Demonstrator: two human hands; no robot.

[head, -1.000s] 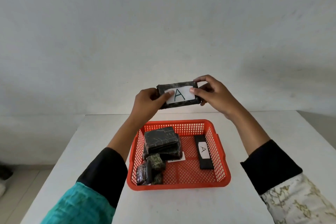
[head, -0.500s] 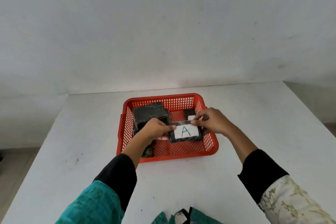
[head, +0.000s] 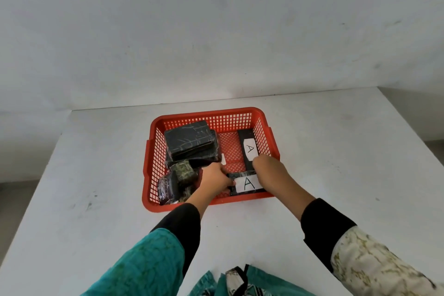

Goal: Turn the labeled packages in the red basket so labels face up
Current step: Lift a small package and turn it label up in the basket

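A red mesh basket (head: 209,118) sits on the white table. Inside, at the front right, lies a black package with a white "A" label (head: 247,184) facing up. My left hand (head: 216,179) grips its left end and my right hand (head: 266,170) covers its right end. Behind it, along the right wall, a slim black package (head: 248,148) also shows an "A" label. A stack of black packages (head: 189,143) with no label showing fills the back left. Two small dark packages (head: 176,181) stand at the front left.
A white paper edge (head: 223,158) peeks from under the stack. The white table (head: 336,151) extends on both sides of the basket, with its back edge against a plain wall. Teal and patterned cloth (head: 230,281) shows at the bottom edge.
Both hands have brought the "A" package down from chest height into the basket's front right corner, label up. The camera has tilted lower.
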